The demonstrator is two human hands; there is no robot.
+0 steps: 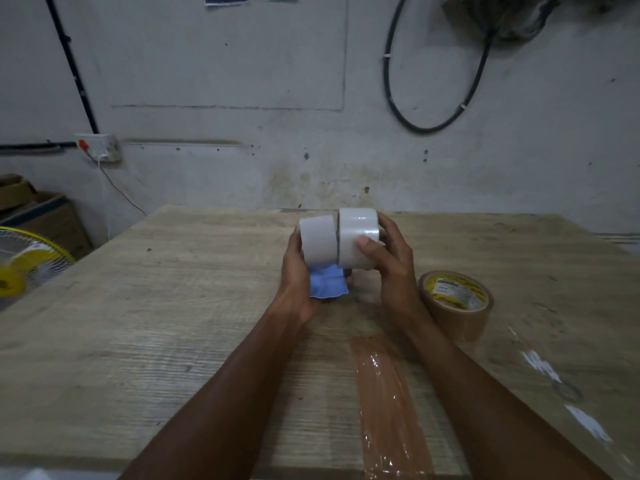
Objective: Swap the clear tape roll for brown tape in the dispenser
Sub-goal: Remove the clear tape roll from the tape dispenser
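Above the middle of the wooden table [173, 306] I hold two whitish clear-looking cylinders side by side with a thin gap between them. My right hand [391, 261] grips the larger one, a clear tape roll [356, 237], thumb on its face. My left hand [298, 271] holds the smaller cylinder [317, 242] together with a blue part of the dispenser [329, 287] that shows below it; the rest of the dispenser is hidden. The brown tape roll [453, 303], with a yellow label in its core, rests on the table just right of my right wrist.
A long strip of brown tape [384, 393] is stuck to the table between my forearms. Shiny bits of clear tape [540, 365] lie near the right edge. A yellow fan [24, 265] and cardboard boxes [41, 209] stand left of the table.
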